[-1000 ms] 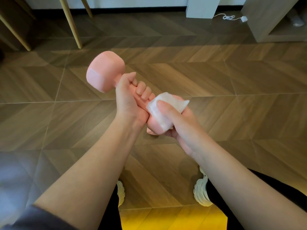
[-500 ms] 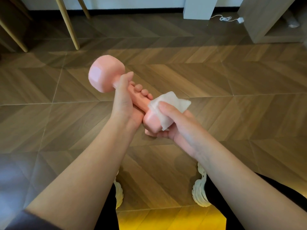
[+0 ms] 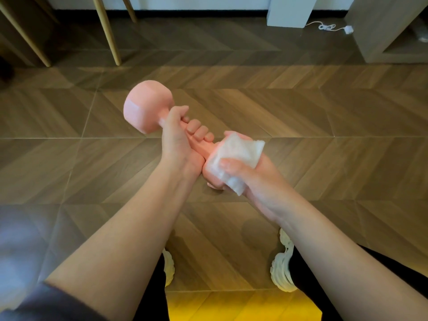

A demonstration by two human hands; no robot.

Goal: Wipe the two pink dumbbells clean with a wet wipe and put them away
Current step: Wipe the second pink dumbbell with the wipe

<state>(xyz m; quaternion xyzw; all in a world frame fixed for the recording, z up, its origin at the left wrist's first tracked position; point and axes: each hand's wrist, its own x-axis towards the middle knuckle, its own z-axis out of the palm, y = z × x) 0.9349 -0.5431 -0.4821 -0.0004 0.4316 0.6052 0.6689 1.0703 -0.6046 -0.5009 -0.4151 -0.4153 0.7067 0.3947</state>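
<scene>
One pink dumbbell (image 3: 146,107) is held in the air above the wooden floor, tilted with its far head up and to the left. My left hand (image 3: 178,142) grips its handle, fingers curled round the bar. My right hand (image 3: 245,174) wraps a white wet wipe (image 3: 234,154) round the near head of the dumbbell, thumb pressing the wipe on top. The wipe and my hand cover most of that near head. The second dumbbell is not in view.
Slanted wooden furniture legs (image 3: 108,31) stand at the back left. A white block (image 3: 289,10) and a white cable (image 3: 328,27) lie at the back, beside a wooden cabinet (image 3: 382,31) at the back right. My white shoes (image 3: 283,269) are below.
My right hand has turned the wipe round the near head, so the wipe now spreads wider over it. The dumbbell and left hand have barely shifted.
</scene>
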